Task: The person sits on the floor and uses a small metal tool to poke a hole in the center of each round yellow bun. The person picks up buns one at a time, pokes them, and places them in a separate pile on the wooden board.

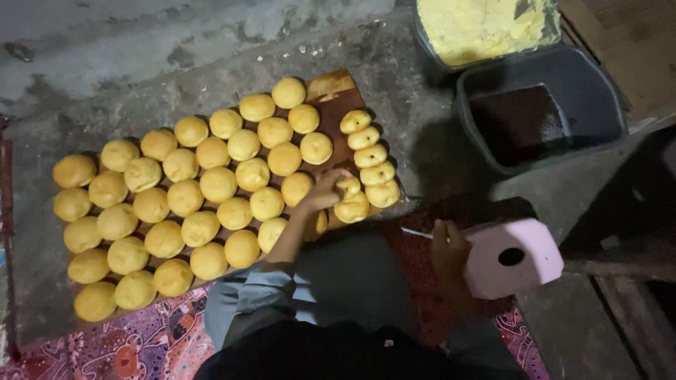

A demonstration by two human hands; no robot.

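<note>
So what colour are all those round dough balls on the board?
Yellow-orange round dough balls, clearest in the head view.

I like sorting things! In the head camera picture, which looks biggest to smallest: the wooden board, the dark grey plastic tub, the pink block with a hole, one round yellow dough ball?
1. Wooden board
2. Dark grey plastic tub
3. Pink block with a hole, though nearer the camera
4. Round yellow dough ball

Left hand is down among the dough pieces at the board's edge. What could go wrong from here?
The left hand rests on the small dough pieces packed touching in a row; pressing could dent or stick them together. That row lies at the wooden board edge, so a nudge might roll one onto the concrete floor. The right hand holds a thin stick beside a pink block; a swing could poke the dough.
</note>
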